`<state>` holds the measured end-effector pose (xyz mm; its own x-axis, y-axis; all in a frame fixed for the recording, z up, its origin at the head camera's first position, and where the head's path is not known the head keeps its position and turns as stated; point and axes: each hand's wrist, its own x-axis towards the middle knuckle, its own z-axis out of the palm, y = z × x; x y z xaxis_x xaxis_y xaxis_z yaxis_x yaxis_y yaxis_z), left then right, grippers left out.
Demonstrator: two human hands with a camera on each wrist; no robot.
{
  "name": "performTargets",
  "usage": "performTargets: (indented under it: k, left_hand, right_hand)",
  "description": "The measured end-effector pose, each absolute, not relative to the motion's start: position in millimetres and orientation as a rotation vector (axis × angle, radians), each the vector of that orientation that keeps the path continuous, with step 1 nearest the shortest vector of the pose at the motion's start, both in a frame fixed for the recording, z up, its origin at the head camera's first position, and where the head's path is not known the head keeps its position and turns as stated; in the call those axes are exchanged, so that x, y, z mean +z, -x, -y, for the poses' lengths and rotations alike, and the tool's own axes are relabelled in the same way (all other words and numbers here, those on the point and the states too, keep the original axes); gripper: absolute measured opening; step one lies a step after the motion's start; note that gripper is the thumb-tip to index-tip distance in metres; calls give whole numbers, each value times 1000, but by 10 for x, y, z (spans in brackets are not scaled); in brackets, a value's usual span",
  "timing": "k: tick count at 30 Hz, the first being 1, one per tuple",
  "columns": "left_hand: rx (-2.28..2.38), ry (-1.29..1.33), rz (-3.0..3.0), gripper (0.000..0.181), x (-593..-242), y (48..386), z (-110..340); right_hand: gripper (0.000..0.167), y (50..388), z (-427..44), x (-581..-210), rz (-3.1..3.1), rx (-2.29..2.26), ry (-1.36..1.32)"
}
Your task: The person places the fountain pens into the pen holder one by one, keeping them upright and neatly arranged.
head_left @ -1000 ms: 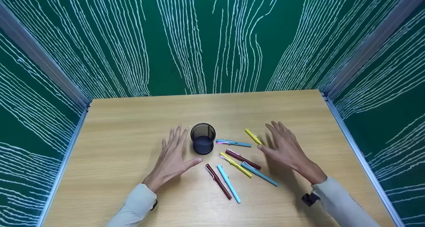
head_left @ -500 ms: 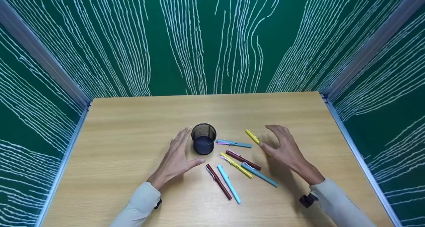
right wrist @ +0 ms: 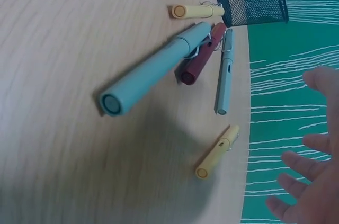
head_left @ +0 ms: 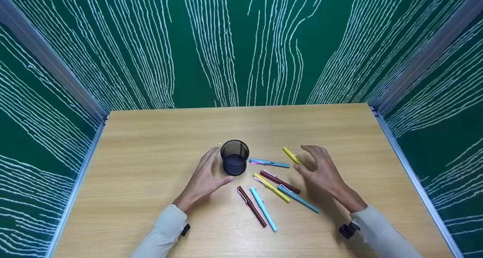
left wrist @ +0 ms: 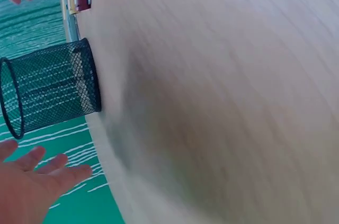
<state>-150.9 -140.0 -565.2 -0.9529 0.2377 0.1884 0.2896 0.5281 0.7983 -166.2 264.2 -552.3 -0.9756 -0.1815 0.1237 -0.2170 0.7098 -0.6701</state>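
A black mesh pen cup [head_left: 234,166] stands upright on the table. My left hand [head_left: 203,179] is beside its left side, fingers extended and thumb pointing right. In the left wrist view a small gap shows between those fingers and the cup [left wrist: 53,86]. My right hand [head_left: 325,171] hovers by a yellow pen [head_left: 289,153], thumb near the pen's lower end and fingers loosely bent. From the right wrist, that hand [right wrist: 312,166] is apart from the yellow pen [right wrist: 218,152] and holds nothing. Right of the cup lies a blue pen [head_left: 271,163].
Several other pens lie loose before and right of the cup: a dark red pen [head_left: 252,206], a light blue pen [head_left: 263,209], another yellow pen [head_left: 272,188], a second dark red pen [head_left: 283,182] and a teal pen [head_left: 300,199]. Green, white-streaked walls [head_left: 203,43] surround the wooden table [head_left: 151,137].
My left hand has moved right toward the cup, its fingers drawing together. The right hand's fingers have bent slightly and come lower near the yellow pen. The pens and cup stay in place.
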Motion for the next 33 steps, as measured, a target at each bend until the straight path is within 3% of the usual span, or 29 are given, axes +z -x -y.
performTargets:
  k: [12, 20, 33]
  left_hand:
    - [-1754, 427, 2490, 98, -5798, 1592, 1356]
    - [-2028, 397, 2374, 103, -5859, 1633, 1331]
    - [-2083, 389, 2372, 112, -5920, 1716, 1186]
  right_hand:
    - [65, 1732, -2574, -5668, 2821, 1218, -306]
    - [60, 1778, -2539, -5831, 2756, 1340, -299]
    - [56, 1816, -2540, -5925, 2759, 1423, -214]
